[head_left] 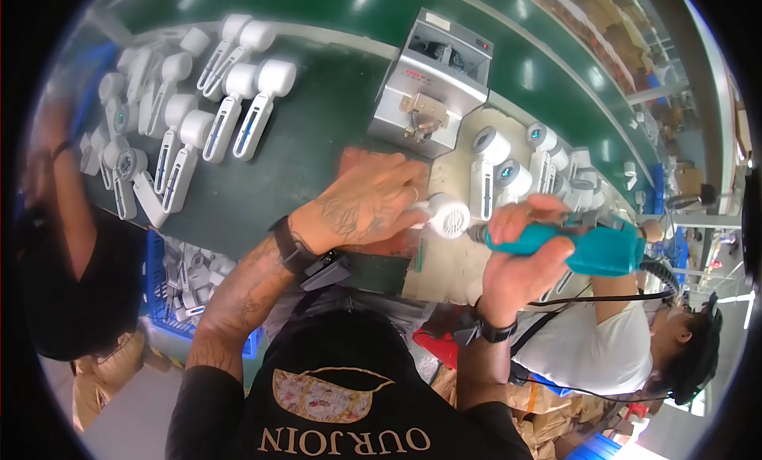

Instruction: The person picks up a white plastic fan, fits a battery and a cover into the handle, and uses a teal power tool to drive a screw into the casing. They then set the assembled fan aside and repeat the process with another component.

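My left hand (369,198) grips a small white handheld fan (449,216) by its body, its round vented head turned toward my right hand. Closed round a teal electric screwdriver (605,250) is my right hand (520,281), the fingers over its top and the thumb along the near side. The screwdriver lies almost level, its tip close to the fan's head; I cannot tell whether they touch. Under my left hand is a reddish-brown mat (357,160). Most of the held fan's handle is hidden by my fingers.
A grey metal screw feeder (432,79) stands beyond my hands. Several white fans (254,119) lie at the left, and more fans (508,177) stand at the right. A blue crate (171,321) holds white parts. Co-workers (615,341) sit on both sides. A black cable (587,300) trails from the screwdriver.
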Demonstrator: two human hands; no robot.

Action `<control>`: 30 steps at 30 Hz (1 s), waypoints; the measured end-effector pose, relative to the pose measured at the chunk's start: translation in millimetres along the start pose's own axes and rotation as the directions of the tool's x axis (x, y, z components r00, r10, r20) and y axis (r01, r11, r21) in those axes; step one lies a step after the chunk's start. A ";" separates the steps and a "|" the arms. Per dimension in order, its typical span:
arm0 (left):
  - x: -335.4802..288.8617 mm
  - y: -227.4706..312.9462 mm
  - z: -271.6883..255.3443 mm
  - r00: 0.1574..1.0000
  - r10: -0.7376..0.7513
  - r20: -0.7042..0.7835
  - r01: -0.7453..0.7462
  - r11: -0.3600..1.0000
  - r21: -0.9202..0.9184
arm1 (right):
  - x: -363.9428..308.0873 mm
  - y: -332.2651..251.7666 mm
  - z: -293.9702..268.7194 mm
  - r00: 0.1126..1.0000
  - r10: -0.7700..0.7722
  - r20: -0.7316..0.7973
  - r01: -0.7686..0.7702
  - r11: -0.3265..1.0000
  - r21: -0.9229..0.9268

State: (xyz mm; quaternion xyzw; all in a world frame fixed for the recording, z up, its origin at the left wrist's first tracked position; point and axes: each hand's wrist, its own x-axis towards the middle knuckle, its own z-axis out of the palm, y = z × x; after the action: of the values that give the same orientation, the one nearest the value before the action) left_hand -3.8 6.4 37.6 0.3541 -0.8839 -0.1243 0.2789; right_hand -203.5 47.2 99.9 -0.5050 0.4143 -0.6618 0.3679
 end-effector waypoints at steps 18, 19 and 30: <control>-21.8 -4.2 14.4 0.988 -0.045 -0.147 0.024 0.990 -0.141 | 84.7 77.1 84.5 0.973 -0.184 0.142 0.196 0.978 -0.071; -21.7 -4.2 12.9 0.992 -0.055 -0.116 0.039 0.990 -0.134 | 82.8 76.1 83.8 0.978 -0.158 0.136 0.168 0.984 -0.067; -18.9 -5.0 11.6 0.988 -0.054 -0.148 0.030 0.986 -0.164 | 25.0 34.0 32.1 0.986 0.001 0.168 0.003 1.000 -0.026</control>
State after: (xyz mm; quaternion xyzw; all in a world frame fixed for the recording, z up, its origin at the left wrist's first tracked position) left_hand 3.4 16.2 18.4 0.3575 -0.8396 -0.1739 0.3703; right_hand -175.4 5.8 82.4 -0.5639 0.3902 -0.6115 0.3947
